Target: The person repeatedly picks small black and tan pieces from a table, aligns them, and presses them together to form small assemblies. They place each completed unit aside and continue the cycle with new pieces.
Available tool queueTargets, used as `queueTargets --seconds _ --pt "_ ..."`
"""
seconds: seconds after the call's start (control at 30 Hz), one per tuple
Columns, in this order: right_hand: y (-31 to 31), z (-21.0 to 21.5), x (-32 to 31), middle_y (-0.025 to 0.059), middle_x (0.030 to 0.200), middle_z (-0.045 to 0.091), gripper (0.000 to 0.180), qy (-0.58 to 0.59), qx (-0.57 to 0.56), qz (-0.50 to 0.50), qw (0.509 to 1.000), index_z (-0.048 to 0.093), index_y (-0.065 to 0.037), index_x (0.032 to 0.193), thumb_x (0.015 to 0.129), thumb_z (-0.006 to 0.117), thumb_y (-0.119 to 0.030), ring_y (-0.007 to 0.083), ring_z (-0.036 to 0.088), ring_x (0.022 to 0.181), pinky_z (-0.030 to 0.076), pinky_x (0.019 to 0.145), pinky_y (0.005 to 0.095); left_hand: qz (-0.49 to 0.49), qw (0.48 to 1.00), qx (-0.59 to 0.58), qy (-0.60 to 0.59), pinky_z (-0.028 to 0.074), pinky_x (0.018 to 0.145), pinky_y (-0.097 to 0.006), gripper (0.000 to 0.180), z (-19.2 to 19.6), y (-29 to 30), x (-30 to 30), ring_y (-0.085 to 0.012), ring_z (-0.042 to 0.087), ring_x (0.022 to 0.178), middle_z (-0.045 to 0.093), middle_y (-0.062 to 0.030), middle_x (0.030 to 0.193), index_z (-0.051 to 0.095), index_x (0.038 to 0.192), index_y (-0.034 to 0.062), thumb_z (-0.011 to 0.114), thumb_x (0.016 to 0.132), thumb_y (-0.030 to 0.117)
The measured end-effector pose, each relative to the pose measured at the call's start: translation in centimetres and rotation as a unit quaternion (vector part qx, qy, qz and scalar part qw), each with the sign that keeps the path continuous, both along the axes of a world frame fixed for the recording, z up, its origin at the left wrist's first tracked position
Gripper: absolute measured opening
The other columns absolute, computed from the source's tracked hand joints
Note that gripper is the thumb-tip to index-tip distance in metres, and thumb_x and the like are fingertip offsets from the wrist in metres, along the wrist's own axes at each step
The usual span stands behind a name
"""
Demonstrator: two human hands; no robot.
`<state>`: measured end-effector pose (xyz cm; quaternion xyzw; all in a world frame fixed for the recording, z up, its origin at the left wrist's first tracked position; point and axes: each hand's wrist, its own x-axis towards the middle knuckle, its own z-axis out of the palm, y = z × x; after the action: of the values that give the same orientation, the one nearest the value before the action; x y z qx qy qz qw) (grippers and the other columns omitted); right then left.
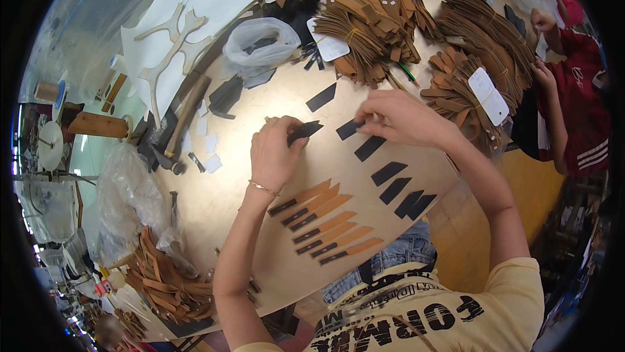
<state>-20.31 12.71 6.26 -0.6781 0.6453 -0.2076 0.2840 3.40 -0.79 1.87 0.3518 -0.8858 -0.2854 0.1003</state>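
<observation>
My left hand is closed around some small dark pieces with pointed ends, held just above the table. With fingers pinched, my right hand is at the end of a flat black strip lying on the board. Another black strip lies just below those fingers, and one is farther off. More black strips run in a slanting row toward my body. Left of that row lie several tan leather strips with black pieces at their lower ends.
Bundles of brown leather strips with white tags crowd the far side. A hammer, a clear plastic bag and white paper squares lie to the left. Loose brown strips are piled near left. A person in red works at right.
</observation>
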Motion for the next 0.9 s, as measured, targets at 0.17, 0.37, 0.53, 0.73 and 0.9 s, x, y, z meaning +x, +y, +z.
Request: queueTargets --seconds 0.17,0.37,0.53,0.73,0.9 --pt "6.2 0.3 0.3 0.0121 0.094 0.062 0.029 -0.041 0.097 -0.069 0.992 0.067 -0.002 0.105 0.086 0.074 -0.023 0.0295 0.064 0.089 0.050 0.080 0.0395 -0.014 0.998 -0.011 0.054 0.052 0.075 -0.038 0.024 -0.6 0.0 0.0 -0.0279 0.066 0.080 0.067 -0.0121 0.085 0.065 0.099 0.0057 0.076 0.077 0.004" --pt "9.5 -1.2 2.4 0.0118 0.102 0.059 0.032 0.003 0.030 -0.108 0.994 0.066 -0.005 0.113 0.086 0.073 -0.019 0.0298 0.062 0.092 0.050 0.079 0.0389 0.031 0.994 0.075 0.070 0.053 0.076 -0.035 0.030 0.0 -0.3 0.9 -0.0267 0.069 0.082 0.071 -0.0137 0.088 0.062 0.105 0.0017 0.076 0.078 0.002" --pt "10.2 -1.7 3.3 0.0089 0.102 0.056 0.030 -0.046 0.050 -0.170 0.983 0.068 -0.008 0.112 0.084 0.074 -0.015 0.0278 0.061 0.087 0.050 0.078 0.0387 0.086 0.989 0.026 0.122 0.053 0.071 -0.029 0.032 1.2 -6.0 3.3 -0.0120 0.066 0.077 0.071 -0.0078 0.085 0.065 0.111 0.0024 0.077 0.081 0.002" --pt "10.6 -2.2 3.2 0.0095 0.103 0.056 0.024 -0.054 0.004 -0.155 0.986 0.066 -0.006 0.106 0.085 0.074 -0.013 0.0289 0.062 0.089 0.050 0.078 0.0389 0.083 0.984 0.079 0.137 0.054 0.074 -0.028 0.033 0.7 -10.0 2.6 -0.0131 0.067 0.080 0.072 -0.0075 0.093 0.067 0.112 -0.0016 0.076 0.082 0.006" --pt "10.3 -1.7 3.3 0.0101 0.103 0.056 0.023 -0.062 0.017 -0.159 0.985 0.063 -0.005 0.103 0.085 0.073 -0.012 0.0295 0.062 0.091 0.050 0.078 0.0392 0.043 0.996 0.024 0.080 0.054 0.075 -0.033 0.032 -0.4 -10.4 0.4 -0.0224 0.069 0.076 0.073 -0.0139 0.089 0.070 0.107 0.0002 0.077 0.077 0.007"
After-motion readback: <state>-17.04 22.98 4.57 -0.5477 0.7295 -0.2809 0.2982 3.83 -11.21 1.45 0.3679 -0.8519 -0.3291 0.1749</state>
